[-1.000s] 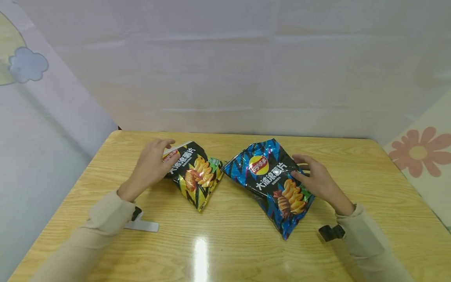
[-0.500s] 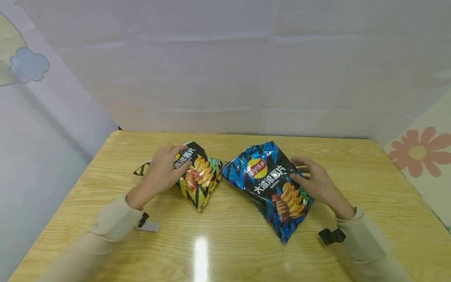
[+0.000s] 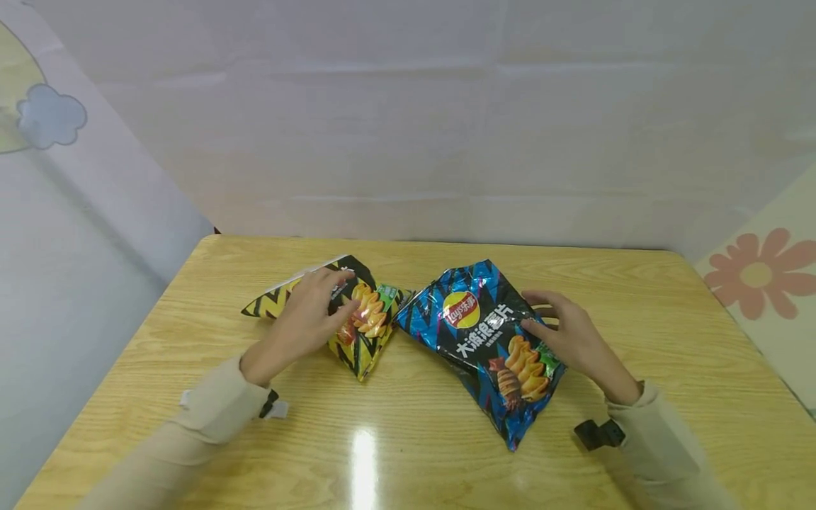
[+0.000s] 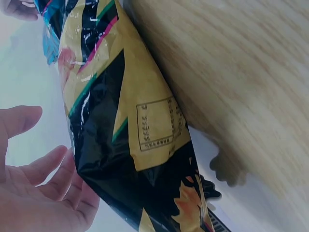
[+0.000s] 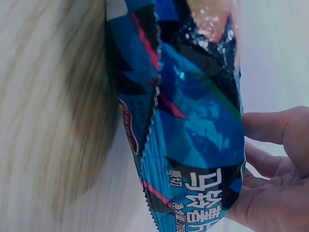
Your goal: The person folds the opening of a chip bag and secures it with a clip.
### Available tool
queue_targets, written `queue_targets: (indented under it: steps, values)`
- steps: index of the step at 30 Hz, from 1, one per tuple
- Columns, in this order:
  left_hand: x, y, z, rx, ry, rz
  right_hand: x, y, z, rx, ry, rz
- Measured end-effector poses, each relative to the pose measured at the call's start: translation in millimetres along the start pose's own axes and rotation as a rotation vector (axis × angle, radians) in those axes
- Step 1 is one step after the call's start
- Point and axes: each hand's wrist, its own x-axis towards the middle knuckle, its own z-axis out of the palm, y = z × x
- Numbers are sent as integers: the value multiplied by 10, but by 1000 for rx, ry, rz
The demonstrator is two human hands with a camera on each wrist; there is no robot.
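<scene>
My left hand (image 3: 312, 312) lies over the yellow-and-black chip bag (image 3: 366, 312), fingers loosely spread on its printed front. In the left wrist view, the fingertips of the left hand (image 4: 48, 193) meet the side of the chip bag (image 4: 106, 116), and the thumb stands apart from it. My right hand (image 3: 574, 333) touches the right side of the blue-and-black chip bag (image 3: 491, 340). The thumb and relaxed fingers of the right hand (image 5: 280, 169) rest against one face of the blue bag (image 5: 193, 121) in the right wrist view. Both bags show printed chips.
The wooden table (image 3: 408, 453) reaches back to a pale cloth wall (image 3: 408, 142). A small white strip (image 3: 278, 409) lies partly hidden by my left sleeve (image 3: 210, 418). The two bags nearly meet at their inner corners.
My left hand has moved right, from the yellow bag's left end onto its front, uncovering its left corner. My right hand and the blue bag have shifted slightly left and toward me.
</scene>
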Motion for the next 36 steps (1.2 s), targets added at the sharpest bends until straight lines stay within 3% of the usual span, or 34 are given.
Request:
queue_targets:
  steps: [9, 24, 36]
  values:
    - [46, 32, 111, -9, 6, 80, -20, -19, 8, 14, 19, -2]
    - [149, 92, 213, -88, -39, 108, 4, -27, 11, 34, 35, -12]
    - [226, 131, 301, -77, -54, 154, -2, -26, 45, 19, 58, -16]
